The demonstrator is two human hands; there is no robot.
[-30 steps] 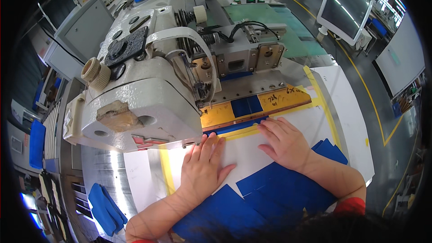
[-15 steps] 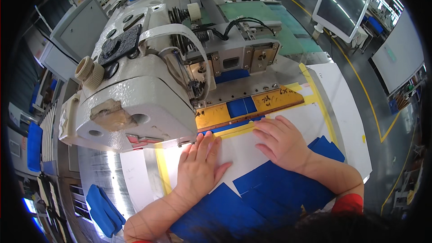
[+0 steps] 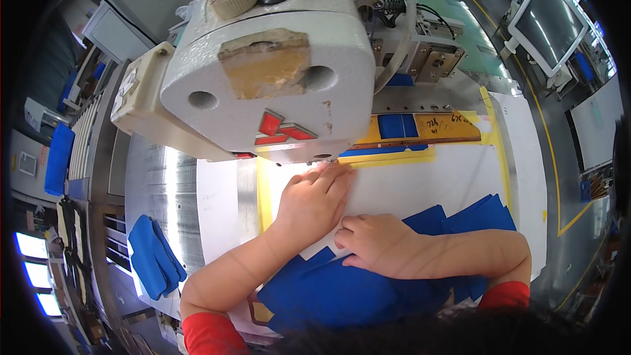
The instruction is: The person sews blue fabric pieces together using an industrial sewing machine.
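Observation:
My left hand (image 3: 314,200) lies flat on the white sheet (image 3: 407,187) with fingers stretched forward and close together. Its fingertips reach under the front of the white sewing machine head (image 3: 263,85), beside a strip of yellow tape (image 3: 394,158). A narrow edge of blue fabric (image 3: 384,151) shows between that tape and the yellow clamp plate (image 3: 447,129). My right hand (image 3: 378,244) is nearer to me, fingers curled in, over the edge of overlapping blue fabric pieces (image 3: 342,296). Whatever it pinches is hidden.
More blue pieces (image 3: 480,215) fan out beyond my right forearm. A folded blue stack (image 3: 154,256) lies on the metal table (image 3: 167,184) at left. The machine head overhangs the work area. A monitor (image 3: 549,20) stands at far right.
My right hand has drawn back from the yellow tape to the blue pieces, its fingers curling. My left hand remains forward by the machine. The view has shifted, with the machine head appearing larger.

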